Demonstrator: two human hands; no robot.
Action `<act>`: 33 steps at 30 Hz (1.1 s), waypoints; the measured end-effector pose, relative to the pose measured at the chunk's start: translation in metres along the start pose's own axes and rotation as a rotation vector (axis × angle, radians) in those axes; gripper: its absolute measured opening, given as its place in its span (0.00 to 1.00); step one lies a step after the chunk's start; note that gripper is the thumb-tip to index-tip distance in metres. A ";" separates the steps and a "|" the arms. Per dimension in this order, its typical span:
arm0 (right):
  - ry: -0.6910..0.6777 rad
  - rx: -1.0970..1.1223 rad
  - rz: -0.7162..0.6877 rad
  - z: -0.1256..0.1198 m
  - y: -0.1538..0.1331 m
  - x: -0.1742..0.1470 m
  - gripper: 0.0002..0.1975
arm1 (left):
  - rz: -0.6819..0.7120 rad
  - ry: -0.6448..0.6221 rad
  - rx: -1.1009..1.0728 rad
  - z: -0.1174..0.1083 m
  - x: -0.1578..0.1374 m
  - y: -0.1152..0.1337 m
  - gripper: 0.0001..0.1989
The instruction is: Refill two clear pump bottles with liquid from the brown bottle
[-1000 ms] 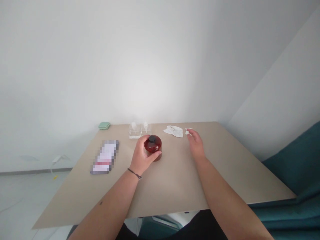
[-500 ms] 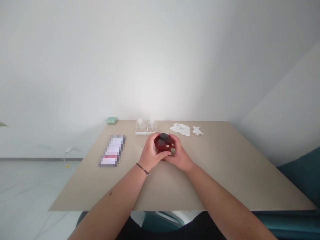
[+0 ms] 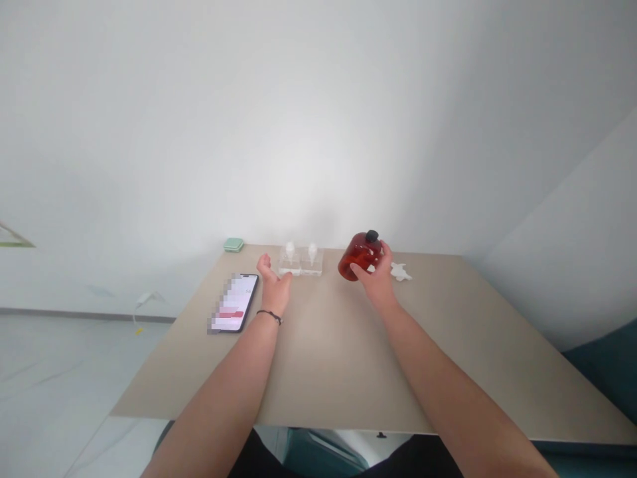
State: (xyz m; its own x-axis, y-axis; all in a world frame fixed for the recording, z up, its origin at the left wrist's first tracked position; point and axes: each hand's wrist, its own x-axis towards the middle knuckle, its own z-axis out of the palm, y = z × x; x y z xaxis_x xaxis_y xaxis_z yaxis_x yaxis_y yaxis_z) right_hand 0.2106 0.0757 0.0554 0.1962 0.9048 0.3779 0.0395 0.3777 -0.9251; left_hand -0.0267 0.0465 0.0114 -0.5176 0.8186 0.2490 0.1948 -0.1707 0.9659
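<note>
Above the table [image 3: 348,372], right hand [image 3: 375,282] now lifts red bottle [image 3: 359,256].

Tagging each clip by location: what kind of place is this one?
Probably a room in a home or small office: a plain beige table against bare white walls, a teal upholstered seat beside it, and a phone and a small green case on it.

Bare forearms, no sleeves; thin dark cord bracelet [image 3: 269,317] at the left wrist.

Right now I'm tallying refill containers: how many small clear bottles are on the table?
2: the left clear bottle and right clear bottle stand side by side at the table's far edge.
</note>
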 end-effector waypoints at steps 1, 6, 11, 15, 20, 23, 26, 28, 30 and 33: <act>-0.013 -0.011 0.010 0.006 0.000 0.004 0.49 | -0.039 -0.023 -0.008 0.000 0.002 -0.001 0.40; -0.086 -0.014 0.033 0.034 0.008 0.017 0.51 | -0.146 -0.115 -0.046 0.002 0.006 -0.005 0.38; -0.157 -0.052 0.044 0.047 0.025 0.026 0.51 | -0.141 -0.128 -0.054 0.002 0.006 -0.009 0.38; -0.157 -0.092 0.048 0.047 0.035 0.028 0.50 | -0.135 -0.135 -0.048 0.003 0.006 -0.008 0.38; -0.124 0.059 0.096 0.045 0.044 0.026 0.49 | -0.129 -0.117 -0.008 0.004 0.005 -0.006 0.38; -0.138 0.160 0.124 0.045 0.046 0.027 0.49 | -0.115 -0.119 0.005 0.004 0.005 -0.006 0.38; -0.179 0.068 0.128 0.042 0.043 0.026 0.53 | -0.111 -0.110 0.008 0.004 0.005 -0.007 0.37; -0.151 -0.013 0.108 0.036 0.039 0.022 0.54 | -0.115 -0.106 0.015 0.003 0.005 -0.007 0.37; -0.077 -0.047 0.070 0.023 0.035 0.014 0.50 | -0.115 -0.104 0.016 0.003 0.005 -0.007 0.38; 0.013 -0.090 0.007 -0.007 0.032 -0.005 0.33 | -0.105 -0.098 0.000 0.004 0.005 -0.006 0.37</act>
State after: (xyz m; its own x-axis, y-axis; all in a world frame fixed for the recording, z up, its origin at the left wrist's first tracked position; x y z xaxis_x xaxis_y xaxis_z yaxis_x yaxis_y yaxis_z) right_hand 0.2181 0.0820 0.0239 0.2093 0.9046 0.3714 0.1260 0.3517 -0.9276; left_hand -0.0267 0.0537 0.0059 -0.4517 0.8814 0.1380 0.1433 -0.0811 0.9864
